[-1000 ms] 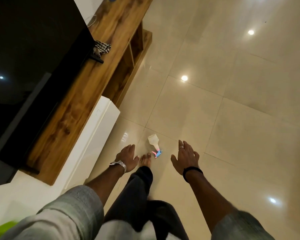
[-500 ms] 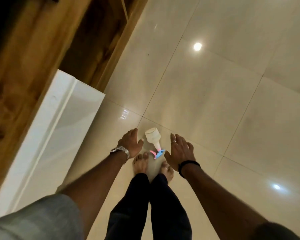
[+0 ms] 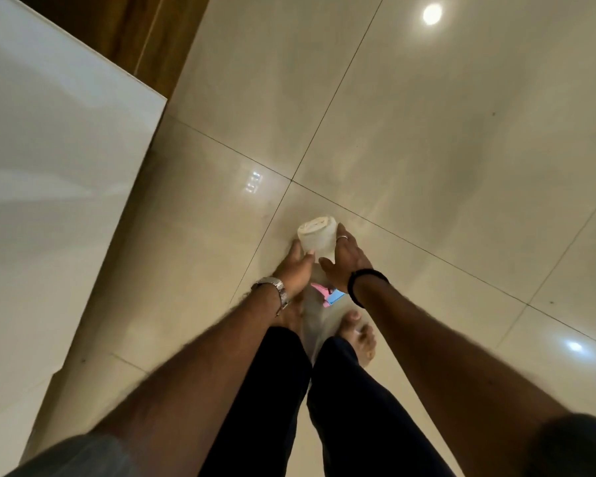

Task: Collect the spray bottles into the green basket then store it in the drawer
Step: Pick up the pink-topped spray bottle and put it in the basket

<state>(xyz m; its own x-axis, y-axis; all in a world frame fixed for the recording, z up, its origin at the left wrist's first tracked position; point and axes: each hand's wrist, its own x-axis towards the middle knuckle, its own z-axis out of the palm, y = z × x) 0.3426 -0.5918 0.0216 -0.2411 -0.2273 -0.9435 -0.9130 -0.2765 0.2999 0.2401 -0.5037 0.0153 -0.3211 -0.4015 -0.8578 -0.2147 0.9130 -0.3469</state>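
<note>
A translucent white spray bottle (image 3: 317, 234) lies on the tiled floor just in front of my bare feet, its base pointing away from me. Its pink and blue trigger head (image 3: 329, 296) shows between my wrists. My left hand (image 3: 295, 270), with a metal watch on the wrist, presses against the bottle's left side. My right hand (image 3: 346, 258), with a ring and a black wristband, cups its right side. Both hands clasp the bottle between them. The green basket is out of view.
A white cabinet front (image 3: 59, 187) rises along the left, with a wooden unit (image 3: 145, 32) behind it. Glossy beige floor tiles (image 3: 427, 149) spread ahead and to the right, reflecting ceiling lights.
I have bent lower toward the floor. Both hands moved in from either side of the bottle and closed onto its body.
</note>
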